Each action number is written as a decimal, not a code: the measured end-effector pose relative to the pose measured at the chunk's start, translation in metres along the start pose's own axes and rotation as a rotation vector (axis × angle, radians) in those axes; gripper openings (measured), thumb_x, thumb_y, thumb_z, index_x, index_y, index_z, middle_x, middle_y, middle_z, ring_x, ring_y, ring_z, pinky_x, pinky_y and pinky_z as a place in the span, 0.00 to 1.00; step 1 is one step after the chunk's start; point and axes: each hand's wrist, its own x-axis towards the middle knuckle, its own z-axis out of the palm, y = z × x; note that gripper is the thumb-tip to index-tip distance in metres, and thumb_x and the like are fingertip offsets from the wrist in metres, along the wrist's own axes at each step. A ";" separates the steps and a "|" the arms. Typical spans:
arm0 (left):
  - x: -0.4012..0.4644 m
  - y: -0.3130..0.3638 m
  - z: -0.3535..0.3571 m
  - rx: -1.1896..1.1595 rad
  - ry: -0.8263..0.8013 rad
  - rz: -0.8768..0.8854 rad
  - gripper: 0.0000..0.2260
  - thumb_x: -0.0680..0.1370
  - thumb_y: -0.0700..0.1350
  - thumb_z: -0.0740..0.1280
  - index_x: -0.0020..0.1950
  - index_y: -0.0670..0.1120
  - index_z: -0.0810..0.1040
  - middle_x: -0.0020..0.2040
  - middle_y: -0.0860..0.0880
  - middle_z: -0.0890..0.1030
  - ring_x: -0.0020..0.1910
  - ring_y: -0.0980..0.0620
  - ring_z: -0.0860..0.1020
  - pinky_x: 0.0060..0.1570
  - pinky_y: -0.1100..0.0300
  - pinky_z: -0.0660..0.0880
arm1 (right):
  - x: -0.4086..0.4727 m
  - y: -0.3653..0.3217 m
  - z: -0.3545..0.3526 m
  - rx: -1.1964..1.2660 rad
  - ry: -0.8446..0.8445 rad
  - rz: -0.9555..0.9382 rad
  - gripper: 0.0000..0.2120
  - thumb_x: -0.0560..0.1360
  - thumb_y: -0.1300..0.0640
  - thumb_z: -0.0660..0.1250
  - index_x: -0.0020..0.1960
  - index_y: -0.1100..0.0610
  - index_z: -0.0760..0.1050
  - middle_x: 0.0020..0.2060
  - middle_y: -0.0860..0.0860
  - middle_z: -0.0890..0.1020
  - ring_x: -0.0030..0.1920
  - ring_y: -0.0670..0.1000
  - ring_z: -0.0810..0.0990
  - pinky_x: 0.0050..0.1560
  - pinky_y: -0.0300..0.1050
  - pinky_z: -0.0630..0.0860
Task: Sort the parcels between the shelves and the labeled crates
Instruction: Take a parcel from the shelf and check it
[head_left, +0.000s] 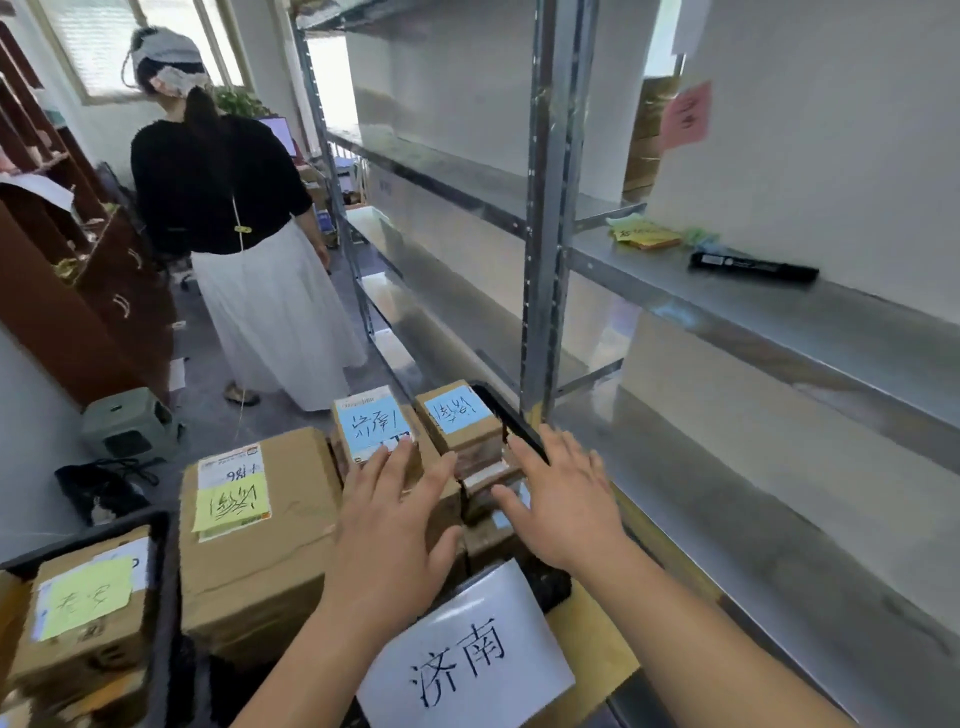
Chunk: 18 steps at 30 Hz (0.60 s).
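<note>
My left hand (395, 525) and right hand (563, 499) hang spread, holding nothing, above small brown cardboard parcels with blue notes (371, 423) inside the black crate (511, 423). They look stiff and light; I'd clasp opposite side walls.

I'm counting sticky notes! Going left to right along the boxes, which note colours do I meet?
Yellow-green note on the box in the left crate → yellow note on the big cardboard box → blue note on the small box → blue note on the next box.
</note>
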 end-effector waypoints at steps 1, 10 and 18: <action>-0.006 0.004 0.000 -0.004 -0.017 0.040 0.33 0.76 0.61 0.67 0.78 0.64 0.58 0.81 0.47 0.58 0.80 0.43 0.54 0.79 0.42 0.51 | -0.014 0.002 0.000 -0.009 0.007 0.032 0.33 0.81 0.32 0.52 0.83 0.40 0.48 0.84 0.52 0.50 0.83 0.57 0.46 0.81 0.62 0.45; -0.061 0.064 0.019 -0.125 -0.219 0.353 0.33 0.77 0.62 0.64 0.79 0.64 0.54 0.82 0.46 0.56 0.80 0.42 0.55 0.79 0.42 0.51 | -0.168 0.045 -0.004 -0.031 0.064 0.355 0.34 0.81 0.34 0.55 0.82 0.40 0.50 0.83 0.51 0.51 0.83 0.56 0.47 0.81 0.62 0.45; -0.132 0.202 0.026 -0.268 -0.411 0.633 0.35 0.79 0.62 0.63 0.80 0.66 0.47 0.82 0.48 0.50 0.79 0.45 0.57 0.75 0.51 0.60 | -0.341 0.108 -0.020 -0.027 0.119 0.692 0.32 0.81 0.34 0.55 0.82 0.41 0.51 0.84 0.51 0.49 0.83 0.55 0.46 0.80 0.61 0.44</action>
